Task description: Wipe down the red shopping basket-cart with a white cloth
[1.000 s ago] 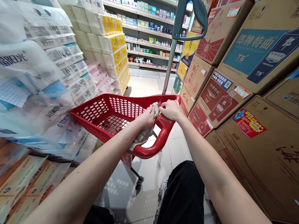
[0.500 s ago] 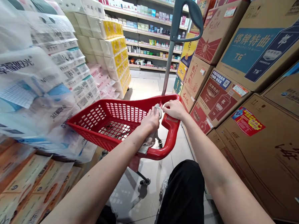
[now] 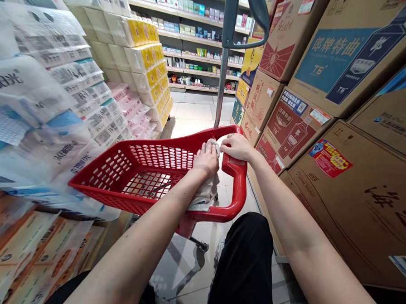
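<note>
A red plastic shopping cart basket point(image 3: 118, 201) with slotted walls stands in front of me on a wheeled frame. My left hand point(image 3: 205, 159) is laid over a pale, crumpled cloth point(image 3: 204, 194) and presses it against the rim nearest the handle. The cloth hangs down over that rim; part of it is hidden by my palm. My right hand point(image 3: 236, 147) grips the top right of the cart's red looped handle point(image 3: 239, 190), fingers curled over it, close beside the cloth. From the far side rises a metal pole with a dark grey grip point(image 3: 229, 22).
Cardboard cartons point(image 3: 344, 55) are stacked high along the right. Wrapped tissue packs point(image 3: 140, 55) and plastic-wrapped bundles point(image 3: 30, 129) crowd the left side, touching or close to the basket. Stocked shelves point(image 3: 202, 38) stand across the far end. My knee point(image 3: 245, 263) is below the handle.
The cart has swung slightly, its front end shifting left and nearer the wrapped bundles. Both hands stay at the rim and handle; my left hand has moved slightly with the cloth.
</note>
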`<state>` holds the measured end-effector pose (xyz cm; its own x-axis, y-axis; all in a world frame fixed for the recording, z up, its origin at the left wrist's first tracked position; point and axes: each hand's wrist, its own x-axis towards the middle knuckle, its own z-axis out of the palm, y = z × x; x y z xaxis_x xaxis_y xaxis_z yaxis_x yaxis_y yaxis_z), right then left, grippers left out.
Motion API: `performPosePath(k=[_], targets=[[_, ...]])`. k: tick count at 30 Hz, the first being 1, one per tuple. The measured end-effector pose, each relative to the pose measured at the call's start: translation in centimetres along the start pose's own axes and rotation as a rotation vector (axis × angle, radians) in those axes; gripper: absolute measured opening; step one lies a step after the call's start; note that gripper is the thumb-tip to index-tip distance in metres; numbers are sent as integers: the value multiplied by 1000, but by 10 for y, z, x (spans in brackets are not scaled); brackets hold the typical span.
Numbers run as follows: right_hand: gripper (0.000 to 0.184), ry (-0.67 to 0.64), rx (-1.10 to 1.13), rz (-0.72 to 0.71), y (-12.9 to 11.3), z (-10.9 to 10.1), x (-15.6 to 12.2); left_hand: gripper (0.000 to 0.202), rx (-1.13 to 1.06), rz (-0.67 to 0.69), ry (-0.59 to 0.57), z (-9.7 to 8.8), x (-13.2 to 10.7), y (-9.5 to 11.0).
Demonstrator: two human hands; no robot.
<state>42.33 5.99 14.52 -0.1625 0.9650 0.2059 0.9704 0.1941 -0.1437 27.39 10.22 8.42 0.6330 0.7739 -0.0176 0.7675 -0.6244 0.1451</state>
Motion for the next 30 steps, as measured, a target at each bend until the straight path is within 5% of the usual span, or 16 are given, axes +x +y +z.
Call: performPosePath(k=[11,19,24,30], targets=[[32,-5,26,-2,-2,1,2,68,-31,-32,72,3,36,-9],[36,48,98,38,-1,5,8,67,165,226,12,5,10,-19],[31,37,111,27,-2,9,15,69,146,185,-20,5,-9,-24],[31,24,119,-14,-6,8,20,69,69,77,-12,0,17,-31]])
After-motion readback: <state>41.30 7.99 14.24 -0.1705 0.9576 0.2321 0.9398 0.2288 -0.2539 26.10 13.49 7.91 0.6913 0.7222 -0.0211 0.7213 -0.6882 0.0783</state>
